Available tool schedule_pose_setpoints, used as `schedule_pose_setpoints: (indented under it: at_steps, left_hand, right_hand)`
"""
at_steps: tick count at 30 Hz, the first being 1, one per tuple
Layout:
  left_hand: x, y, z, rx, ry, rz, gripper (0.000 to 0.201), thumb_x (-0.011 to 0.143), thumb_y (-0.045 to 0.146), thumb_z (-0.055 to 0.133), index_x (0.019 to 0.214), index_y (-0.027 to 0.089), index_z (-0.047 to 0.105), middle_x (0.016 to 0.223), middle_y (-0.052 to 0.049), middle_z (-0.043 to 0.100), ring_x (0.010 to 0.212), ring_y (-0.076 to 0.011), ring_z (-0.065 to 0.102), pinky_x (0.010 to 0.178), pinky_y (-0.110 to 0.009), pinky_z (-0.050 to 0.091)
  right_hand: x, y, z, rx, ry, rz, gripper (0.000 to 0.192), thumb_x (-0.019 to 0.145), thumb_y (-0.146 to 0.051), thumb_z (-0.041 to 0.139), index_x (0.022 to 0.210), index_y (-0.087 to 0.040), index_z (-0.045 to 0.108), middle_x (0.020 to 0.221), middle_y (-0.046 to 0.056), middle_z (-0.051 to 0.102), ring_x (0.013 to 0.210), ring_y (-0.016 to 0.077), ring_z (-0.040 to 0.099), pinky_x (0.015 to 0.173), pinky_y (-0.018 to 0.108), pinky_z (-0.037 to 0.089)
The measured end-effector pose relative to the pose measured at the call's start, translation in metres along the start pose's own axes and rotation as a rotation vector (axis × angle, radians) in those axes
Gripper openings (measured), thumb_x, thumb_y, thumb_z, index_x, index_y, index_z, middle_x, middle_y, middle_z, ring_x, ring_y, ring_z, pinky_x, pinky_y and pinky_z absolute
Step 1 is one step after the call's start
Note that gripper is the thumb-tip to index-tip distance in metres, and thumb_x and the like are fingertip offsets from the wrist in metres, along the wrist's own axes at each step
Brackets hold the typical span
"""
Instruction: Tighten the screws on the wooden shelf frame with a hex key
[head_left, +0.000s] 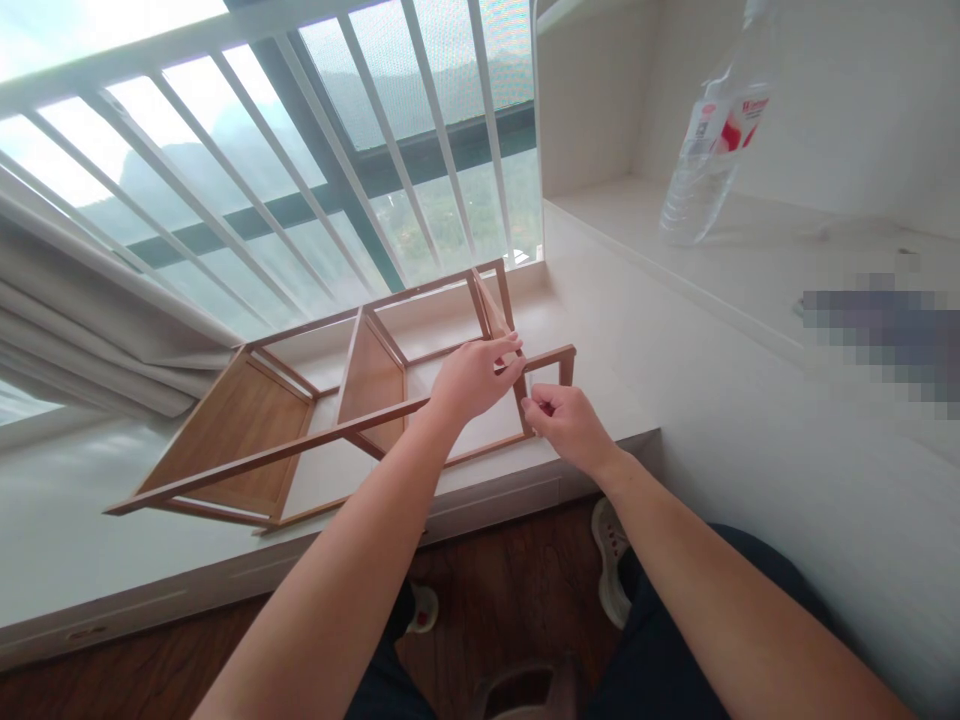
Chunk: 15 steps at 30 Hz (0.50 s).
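On a pale window ledge (90, 520), a bamboo shelf rack (247, 430) lies on its side, its long rails running from lower left to upper right beneath a white window grille (360, 150). We see the left hand (472, 378) curled over the upper rail near the rack's right end, fingers (504, 348) wrapped round the wood and thumb below it. The right hand (566, 420) sits just beside it, fingers bunched tight in a pinch at the rail's corner joint; what, if anything, they pinch we cannot tell. A clear plastic water bottle (709, 140) stands on the raised shelf to the right, well apart from both hands. Gathered curtains (82, 330) hang at left.
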<state>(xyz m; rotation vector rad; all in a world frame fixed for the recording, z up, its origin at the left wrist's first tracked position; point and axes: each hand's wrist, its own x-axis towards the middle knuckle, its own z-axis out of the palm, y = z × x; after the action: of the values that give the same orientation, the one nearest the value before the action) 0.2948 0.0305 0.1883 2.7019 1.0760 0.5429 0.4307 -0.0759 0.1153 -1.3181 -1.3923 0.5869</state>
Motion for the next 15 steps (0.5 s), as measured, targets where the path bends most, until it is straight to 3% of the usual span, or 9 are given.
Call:
schedule_pose_setpoints:
  at_steps: [15]
  left_hand:
    - [-0.0004, 0.0006, -0.0012, 0.006, -0.005, 0.007, 0.041, 0.099, 0.043, 0.053, 0.133, 0.031, 0.073, 0.131, -0.001, 0.075, 0.103, -0.0232, 0.075, 0.096, -0.035, 0.056]
  right_hand:
    - [0.0116, -0.0034, -0.0099, 0.094, -0.111, 0.031, 0.032, 0.086, -0.023, 0.057, 0.056, -0.021, 0.046, 0.051, -0.005, 0.051, 0.054, 0.0113, 0.043, 0.057, 0.027, 0.03]
